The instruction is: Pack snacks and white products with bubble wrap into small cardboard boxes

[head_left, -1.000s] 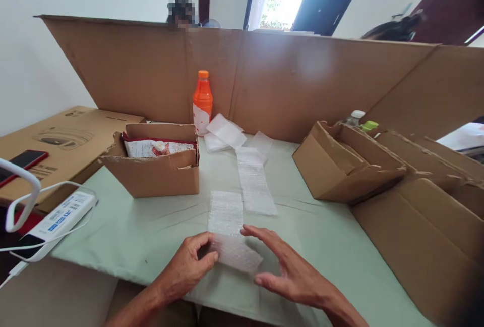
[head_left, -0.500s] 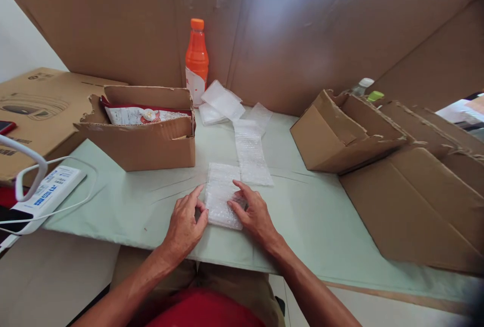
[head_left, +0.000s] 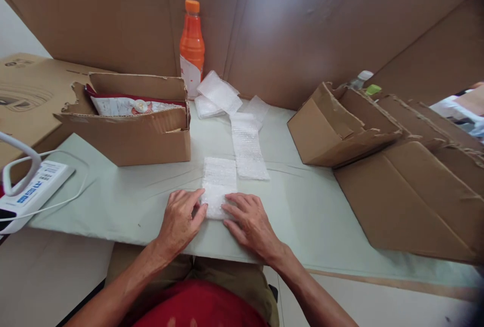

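Observation:
A folded piece of bubble wrap lies flat on the table before me. At its left edge is my left hand, index finger and thumb apart and their tips touching the edge. My right hand rests at its lower right, fingers stretched out, some fingertips lying on the wrap and the thumb on the cloth just below it. Neither hand grips it. A longer strip of bubble wrap lies just behind, to the right. Further back is a loose pile of clear wrap pouches.
A cardboard box holding a printed packet stands at left, an orange drink bottle behind it. More open cardboard boxes are on the right. A power strip with a white cable lies at far left. Tall cardboard walls the back.
My right hand has moved lower along the wrap and its fingers have flattened out. My left hand stays at the left edge. The camera view has shifted slightly.

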The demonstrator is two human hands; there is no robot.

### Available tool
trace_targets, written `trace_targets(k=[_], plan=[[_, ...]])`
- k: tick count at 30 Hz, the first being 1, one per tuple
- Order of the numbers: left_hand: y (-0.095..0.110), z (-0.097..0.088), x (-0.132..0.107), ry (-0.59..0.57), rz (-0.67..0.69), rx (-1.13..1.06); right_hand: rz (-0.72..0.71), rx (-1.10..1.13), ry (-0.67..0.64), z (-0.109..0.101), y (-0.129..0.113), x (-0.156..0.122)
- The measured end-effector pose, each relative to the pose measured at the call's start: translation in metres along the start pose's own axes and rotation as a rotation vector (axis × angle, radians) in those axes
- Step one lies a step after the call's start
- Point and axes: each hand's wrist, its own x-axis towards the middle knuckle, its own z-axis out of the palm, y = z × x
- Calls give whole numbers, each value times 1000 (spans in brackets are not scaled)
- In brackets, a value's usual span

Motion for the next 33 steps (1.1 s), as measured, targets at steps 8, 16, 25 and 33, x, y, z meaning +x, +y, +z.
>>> trace_targets(k=[8,16,25,33], plan=[[4,-8,-12,-71,172,-163,70,197,31,4,-1,3],[12,-13,-13,-135,-138,-183,146,222,228,-13,-10,-17],[10,-13,-8,-47,29,-65,-42,-7,34,3,-8,-10],[10,-19,-13,-191,-75,-181,150,206,37,-3,-12,-18]])
